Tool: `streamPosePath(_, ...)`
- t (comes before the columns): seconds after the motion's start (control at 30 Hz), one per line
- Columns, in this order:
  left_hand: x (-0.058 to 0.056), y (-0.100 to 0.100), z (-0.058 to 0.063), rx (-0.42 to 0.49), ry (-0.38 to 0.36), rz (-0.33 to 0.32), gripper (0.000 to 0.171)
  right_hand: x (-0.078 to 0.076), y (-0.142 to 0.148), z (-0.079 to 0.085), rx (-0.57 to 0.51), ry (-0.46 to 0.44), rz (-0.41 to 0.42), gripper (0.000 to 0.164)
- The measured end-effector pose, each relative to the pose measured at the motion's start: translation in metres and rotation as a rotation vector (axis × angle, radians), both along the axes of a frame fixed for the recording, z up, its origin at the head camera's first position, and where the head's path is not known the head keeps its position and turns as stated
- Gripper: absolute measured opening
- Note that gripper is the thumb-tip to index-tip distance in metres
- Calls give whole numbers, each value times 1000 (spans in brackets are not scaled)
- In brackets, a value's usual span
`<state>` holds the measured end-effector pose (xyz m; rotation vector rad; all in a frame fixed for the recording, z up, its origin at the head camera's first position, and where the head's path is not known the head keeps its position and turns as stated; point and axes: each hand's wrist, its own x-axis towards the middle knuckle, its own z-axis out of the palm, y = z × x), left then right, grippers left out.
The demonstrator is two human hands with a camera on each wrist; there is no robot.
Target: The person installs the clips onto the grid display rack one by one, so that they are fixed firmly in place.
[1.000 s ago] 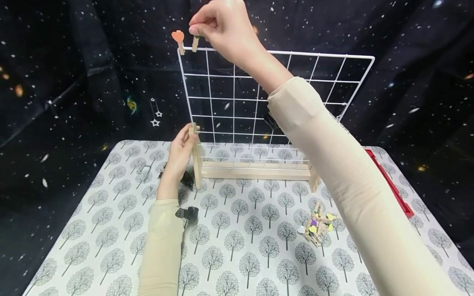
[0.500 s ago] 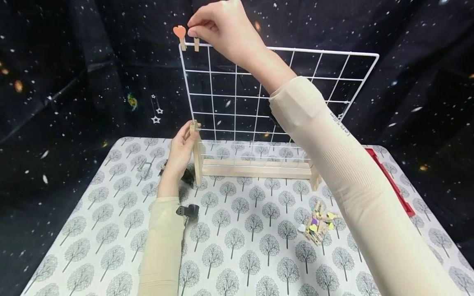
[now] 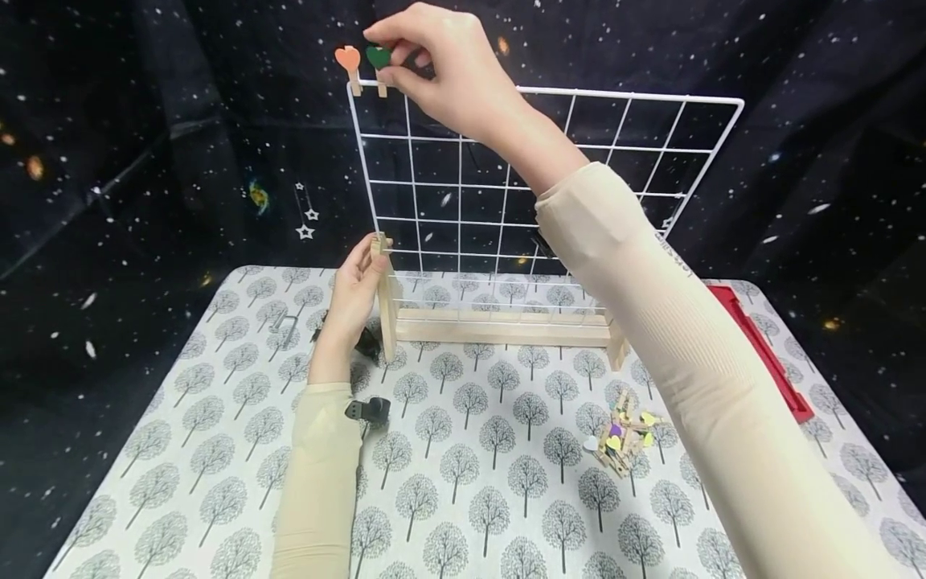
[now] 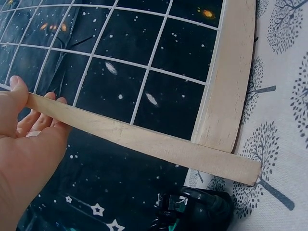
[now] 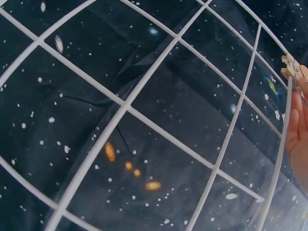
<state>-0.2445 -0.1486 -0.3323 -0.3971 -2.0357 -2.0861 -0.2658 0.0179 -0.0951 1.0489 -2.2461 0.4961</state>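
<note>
At grid's free top edge, right grip spread round green clip; below, left grip pinching post.

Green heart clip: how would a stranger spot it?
Find the white wire grid. Near the left end of its top edge, beside the right hand, is the green heart clip. Its colour distinguishes it from the orange heart clip at the corner.

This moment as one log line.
left hand: grips wooden post; right hand: at green heart clip on white grid; orange heart clip: grid corner

The stand (faintly grained) looks smooth, matt wood.
</note>
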Motion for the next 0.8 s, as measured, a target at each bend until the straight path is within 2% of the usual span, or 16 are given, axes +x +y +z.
streamPosePath(0.1,1,-1,-1,-6,-5,4,49,5,9,-5,-56,39,30,30)
streamPosePath(0.2,1,-3,-1,-8,-4,9,51,12,24,-16,-126,108,110,26)
streamPosePath(0.3,1,-5,-2,-10,-5,12,52,22,43,-38,-183,185,218,22)
streamPosePath(0.4,0,-7,-2,-10,-8,23,51,32,63,-70,-229,195,285,19)
streamPosePath(0.47,0,-9,-1,-10,-8,30,50,38,77,-96,-243,141,308,21)
streamPosePath(0.57,1,-11,-1,-13,-17,38,50,48,101,-139,-219,-10,291,26)
streamPosePath(0.7,3,-12,-1,-14,-33,39,51,69,133,-199,-86,-204,212,27)
streamPosePath(0.8,4,-12,-1,-10,-32,39,52,90,157,-237,42,-345,172,28)
